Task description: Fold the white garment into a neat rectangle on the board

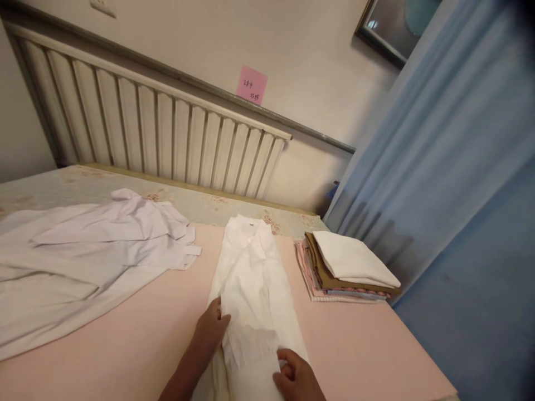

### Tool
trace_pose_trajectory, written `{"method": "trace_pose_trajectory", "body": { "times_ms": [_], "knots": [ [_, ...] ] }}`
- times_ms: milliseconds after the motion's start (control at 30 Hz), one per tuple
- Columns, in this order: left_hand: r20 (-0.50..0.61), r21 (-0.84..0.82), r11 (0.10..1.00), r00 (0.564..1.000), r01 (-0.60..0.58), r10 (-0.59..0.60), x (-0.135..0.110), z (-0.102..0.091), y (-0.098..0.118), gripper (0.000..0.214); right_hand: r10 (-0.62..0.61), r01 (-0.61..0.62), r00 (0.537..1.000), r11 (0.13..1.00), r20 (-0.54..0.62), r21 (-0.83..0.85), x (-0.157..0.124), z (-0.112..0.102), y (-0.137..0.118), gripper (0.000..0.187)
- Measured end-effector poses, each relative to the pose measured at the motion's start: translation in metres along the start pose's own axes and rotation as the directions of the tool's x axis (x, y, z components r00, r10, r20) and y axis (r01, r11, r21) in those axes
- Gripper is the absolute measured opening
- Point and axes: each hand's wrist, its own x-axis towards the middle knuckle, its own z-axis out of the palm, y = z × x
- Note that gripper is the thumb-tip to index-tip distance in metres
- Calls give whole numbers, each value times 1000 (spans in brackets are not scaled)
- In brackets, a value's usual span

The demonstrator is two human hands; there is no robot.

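A white shirt lies lengthwise on the pink sheet, folded into a long narrow strip with its collar at the far end. A sleeve with a gathered cuff runs down along its middle. On the strip's left edge, my left hand pinches the sleeve's fabric between thumb and fingers. Lower down on the right, my right hand grips the cuff's edge with curled fingers. The near end of the shirt runs out of the bottom of the view.
Loose white garments are heaped on the left. A stack of folded clothes stands on the right, beside a blue curtain. Behind the pink sheet are a flowered cover and a radiator along the wall.
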Motion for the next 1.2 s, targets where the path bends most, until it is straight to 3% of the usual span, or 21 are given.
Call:
{"method": "trace_pose_trajectory", "body": {
  "times_ms": [167, 333, 467, 800, 1200],
  "knots": [
    [-14, 262, 963, 998, 65, -63, 2, 2, -1, 56, 111, -114, 992, 993, 67, 42, 0, -4, -4, 48],
    [-26, 356, 933, 999, 49, -43, 1, 5, 3, 56, 146, -155, 985, 983, 97, 96, -2, -1, -17, 34],
    [-21, 389, 921, 1000, -4, 13, 1, 7, 0, 58, 163, -172, 981, 981, 103, 87, -7, 6, -12, 24],
    [-33, 440, 896, 996, -60, 83, -2, 10, -6, 60, 124, -139, 979, 986, 162, 87, -9, 4, 4, 25],
    [-23, 389, 921, 999, -25, 37, 0, 8, -5, 60, 83, -99, 995, 918, 59, 383, 17, 6, -57, 21]
  ]
}}
